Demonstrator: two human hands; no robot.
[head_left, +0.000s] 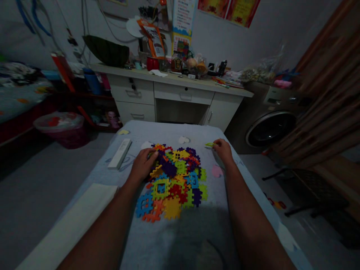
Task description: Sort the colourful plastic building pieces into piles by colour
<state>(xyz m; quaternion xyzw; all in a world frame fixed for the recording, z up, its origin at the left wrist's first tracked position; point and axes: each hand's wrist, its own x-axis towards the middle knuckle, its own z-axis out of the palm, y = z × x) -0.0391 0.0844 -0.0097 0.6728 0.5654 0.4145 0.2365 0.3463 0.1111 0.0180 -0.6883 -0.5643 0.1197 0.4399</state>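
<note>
A heap of colourful plastic interlocking building tiles (pixel 172 208) with notched edges lies on the cloth-covered table, in yellow, blue, green, red, orange and purple. My left hand (pixel 144 163) is at the heap's upper left side, thumb and fingers closed among the tiles. What it grips there is too dark to make out. To the right of the heap, my right hand (pixel 223 149) pinches a light green tile (pixel 209 144), seen nearly edge-on and held apart from the others. Some square tiles have window-like cut-outs.
A long white box (pixel 119 153) lies on the table's left, with a folded pale cloth (pixel 95 198) nearer me. Beyond the table stand a white desk (pixel 182 93) with cluttered top and a washing machine (pixel 270 116). A pink bin (pixel 63 129) is on the left floor, a dark stool (pixel 312 187) right.
</note>
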